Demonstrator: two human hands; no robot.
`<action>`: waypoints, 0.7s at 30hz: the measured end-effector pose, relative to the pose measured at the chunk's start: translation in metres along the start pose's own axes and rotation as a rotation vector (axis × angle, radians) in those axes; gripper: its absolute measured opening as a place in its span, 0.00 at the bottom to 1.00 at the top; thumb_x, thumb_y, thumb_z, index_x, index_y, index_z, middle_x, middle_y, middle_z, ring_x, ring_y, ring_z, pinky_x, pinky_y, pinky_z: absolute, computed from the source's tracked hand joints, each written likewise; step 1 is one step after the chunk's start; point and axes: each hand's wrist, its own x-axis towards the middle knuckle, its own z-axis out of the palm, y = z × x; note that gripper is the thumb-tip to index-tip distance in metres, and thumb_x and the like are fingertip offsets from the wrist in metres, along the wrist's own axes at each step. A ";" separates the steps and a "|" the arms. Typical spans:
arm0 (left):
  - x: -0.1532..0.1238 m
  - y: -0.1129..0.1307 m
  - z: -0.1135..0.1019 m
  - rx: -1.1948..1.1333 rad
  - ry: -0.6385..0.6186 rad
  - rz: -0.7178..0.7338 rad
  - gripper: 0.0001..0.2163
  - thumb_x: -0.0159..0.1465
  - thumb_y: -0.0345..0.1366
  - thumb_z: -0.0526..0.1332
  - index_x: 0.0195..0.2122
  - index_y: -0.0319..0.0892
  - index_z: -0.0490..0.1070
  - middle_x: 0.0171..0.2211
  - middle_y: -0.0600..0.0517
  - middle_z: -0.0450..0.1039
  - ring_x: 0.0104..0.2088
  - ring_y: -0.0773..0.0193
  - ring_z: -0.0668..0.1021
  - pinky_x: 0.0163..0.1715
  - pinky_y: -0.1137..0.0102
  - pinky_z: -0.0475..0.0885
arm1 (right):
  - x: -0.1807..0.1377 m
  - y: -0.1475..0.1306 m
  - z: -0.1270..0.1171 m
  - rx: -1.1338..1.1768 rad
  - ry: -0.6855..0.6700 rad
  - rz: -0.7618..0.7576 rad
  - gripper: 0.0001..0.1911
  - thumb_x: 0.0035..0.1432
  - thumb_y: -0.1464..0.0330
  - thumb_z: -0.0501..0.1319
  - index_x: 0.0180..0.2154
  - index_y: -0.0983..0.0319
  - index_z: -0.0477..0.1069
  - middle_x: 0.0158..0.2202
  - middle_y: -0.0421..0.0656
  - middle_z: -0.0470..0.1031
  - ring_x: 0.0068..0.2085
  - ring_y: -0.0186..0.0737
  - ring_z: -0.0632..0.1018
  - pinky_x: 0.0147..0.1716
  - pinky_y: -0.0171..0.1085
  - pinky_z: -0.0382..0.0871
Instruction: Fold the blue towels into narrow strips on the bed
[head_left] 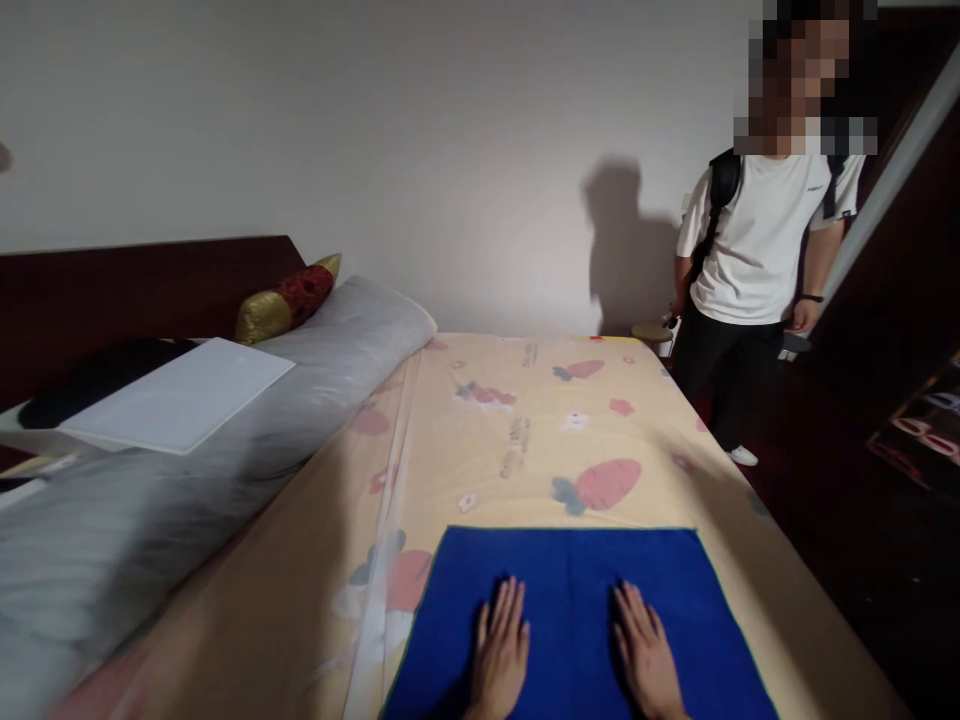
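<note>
A blue cloth (570,620) with a thin greenish edge lies spread flat on the bed, its near part running out of the picture. My left hand (501,650) rests palm down on its left half, fingers stretched out. On the right half lies my right hand (646,645), also palm down with the fingers extended. Both hands point away from me, and nothing is held in either. A faint crease runs down the cloth between them. Under the cloth is a yellowish bed sheet (547,430) printed with carrots and flowers.
A grey quilt (315,370) is bunched along the left, bearing a white board (184,395) and a red-and-gold bolster (289,300) near the dark headboard (135,285). A person in a white shirt (765,240) stands beyond the bed's right edge, near a round stool (651,332).
</note>
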 end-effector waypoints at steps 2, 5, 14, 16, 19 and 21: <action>0.024 0.049 0.006 -0.056 -0.039 0.118 0.27 0.68 0.33 0.43 0.67 0.51 0.36 0.68 0.57 0.53 0.66 0.67 0.60 0.63 0.61 0.60 | 0.024 -0.052 0.005 0.089 -0.124 -0.160 0.28 0.67 0.56 0.41 0.66 0.52 0.49 0.69 0.40 0.50 0.68 0.41 0.55 0.65 0.48 0.55; 0.054 0.094 0.016 -0.145 -0.113 0.225 0.28 0.68 0.34 0.44 0.67 0.51 0.33 0.68 0.57 0.52 0.66 0.65 0.60 0.63 0.60 0.60 | 0.055 -0.098 0.011 0.168 -0.245 -0.314 0.27 0.68 0.58 0.42 0.66 0.50 0.42 0.69 0.37 0.47 0.69 0.39 0.52 0.66 0.47 0.52; 0.069 -0.049 0.005 0.007 -0.305 -0.237 0.25 0.68 0.46 0.42 0.66 0.49 0.45 0.69 0.53 0.46 0.69 0.59 0.54 0.66 0.51 0.51 | 0.067 0.073 -0.002 -0.058 -0.074 0.106 0.33 0.64 0.51 0.42 0.65 0.58 0.50 0.69 0.44 0.51 0.69 0.45 0.52 0.67 0.52 0.48; 0.064 -0.082 0.000 0.068 -0.302 -0.254 0.25 0.68 0.45 0.43 0.66 0.49 0.47 0.69 0.54 0.48 0.68 0.61 0.55 0.66 0.53 0.50 | 0.056 0.118 -0.006 -0.088 -0.043 0.189 0.34 0.63 0.50 0.41 0.66 0.58 0.49 0.69 0.44 0.50 0.69 0.45 0.52 0.66 0.53 0.48; 0.063 -0.092 -0.003 0.091 -0.261 -0.205 0.25 0.68 0.44 0.43 0.66 0.49 0.49 0.69 0.53 0.49 0.68 0.61 0.56 0.67 0.53 0.47 | 0.047 0.132 -0.007 -0.120 0.010 0.266 0.36 0.63 0.50 0.41 0.65 0.61 0.52 0.69 0.47 0.51 0.69 0.48 0.52 0.67 0.55 0.46; 0.069 -0.069 0.000 0.039 -0.242 -0.158 0.24 0.68 0.44 0.42 0.66 0.48 0.47 0.69 0.53 0.49 0.68 0.61 0.55 0.67 0.53 0.48 | 0.050 0.101 -0.005 -0.098 0.027 0.216 0.35 0.63 0.49 0.42 0.65 0.61 0.53 0.69 0.48 0.51 0.69 0.49 0.52 0.67 0.55 0.46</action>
